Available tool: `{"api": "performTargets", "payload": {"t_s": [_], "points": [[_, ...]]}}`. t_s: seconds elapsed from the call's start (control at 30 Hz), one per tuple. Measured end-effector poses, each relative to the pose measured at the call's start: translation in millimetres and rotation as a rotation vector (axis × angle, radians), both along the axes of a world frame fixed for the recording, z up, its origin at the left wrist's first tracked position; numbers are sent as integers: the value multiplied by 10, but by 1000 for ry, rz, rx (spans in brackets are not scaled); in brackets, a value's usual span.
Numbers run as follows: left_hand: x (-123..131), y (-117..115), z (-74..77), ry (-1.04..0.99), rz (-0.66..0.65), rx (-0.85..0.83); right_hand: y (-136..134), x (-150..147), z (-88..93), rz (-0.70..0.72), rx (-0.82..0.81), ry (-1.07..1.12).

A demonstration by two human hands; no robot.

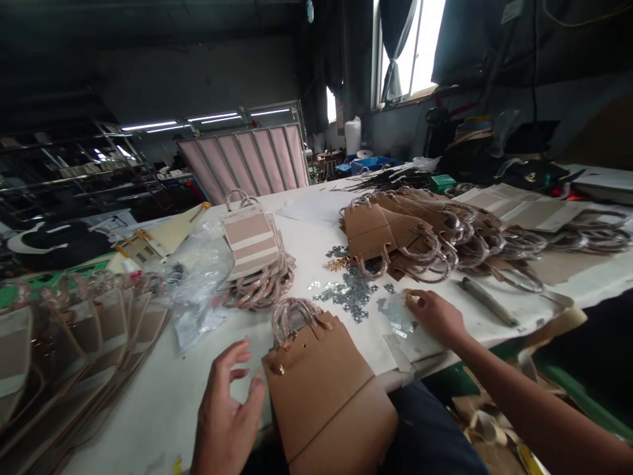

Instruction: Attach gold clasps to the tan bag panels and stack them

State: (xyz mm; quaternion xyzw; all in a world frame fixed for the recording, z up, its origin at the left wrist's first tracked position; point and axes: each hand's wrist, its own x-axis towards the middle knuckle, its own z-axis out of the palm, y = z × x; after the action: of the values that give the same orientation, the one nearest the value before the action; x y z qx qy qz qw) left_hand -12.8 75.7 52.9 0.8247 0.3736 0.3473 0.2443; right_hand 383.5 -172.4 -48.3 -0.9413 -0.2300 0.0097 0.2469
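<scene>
A tan leather bag piece (321, 386) with a clear beaded handle (289, 315) lies at the table's near edge, partly over my lap. My left hand (227, 409) hovers just left of it, fingers spread, holding nothing. My right hand (435, 315) rests on the table to the right, fingertips pressed down among small silver metal plates (349, 290); whether it pinches one I cannot make out. A few gold fittings (337, 264) lie beyond the plates.
A stack of striped bag pieces (252, 247) stands centre-left, beside crumpled clear plastic (198, 284). A big heap of tan pieces with handles (420, 231) fills the right. More pieces (74, 336) overlap at left. A grey tool (487, 302) lies right of my hand.
</scene>
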Motion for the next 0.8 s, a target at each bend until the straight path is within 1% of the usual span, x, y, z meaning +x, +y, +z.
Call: {"api": "performTargets", "payload": {"t_s": [0.07, 0.13, 0.17, 0.23, 0.33, 0.43, 0.5, 0.57, 0.63, 0.7, 0.73, 0.8], "points": [[121, -93, 166, 4, -130, 153, -1, -17, -30, 37, -6, -5], [315, -158, 283, 33, -310, 285, -29, -7, -57, 92, -25, -34], [430, -172, 319, 65, -392, 328, -48, 9, -70, 127, -45, -56], [674, -153, 345, 177, -515, 368, -87, 64, -98, 207, -91, -101], [998, -38, 307, 388, -608, 374, -120, 204, -144, 359, -108, -114], [1207, 105, 251, 531, -657, 358, -115, 375, -183, 489, -38, -108], [1282, 180, 230, 572, -669, 345, -99, 448, -179, 501, 12, -136], [1324, 232, 222, 587, -677, 336, -71, 429, -122, 461, 63, -164], [1351, 265, 222, 593, -695, 326, -18, 269, 0, 426, 178, -167], [1382, 286, 229, 601, -721, 316, 81, -58, 168, 425, 360, -73], [1404, 292, 237, 606, -735, 312, 152, -279, 252, 441, 459, 31], [1459, 300, 267, 621, -766, 302, 336, -788, 384, 451, 614, 358]]}}
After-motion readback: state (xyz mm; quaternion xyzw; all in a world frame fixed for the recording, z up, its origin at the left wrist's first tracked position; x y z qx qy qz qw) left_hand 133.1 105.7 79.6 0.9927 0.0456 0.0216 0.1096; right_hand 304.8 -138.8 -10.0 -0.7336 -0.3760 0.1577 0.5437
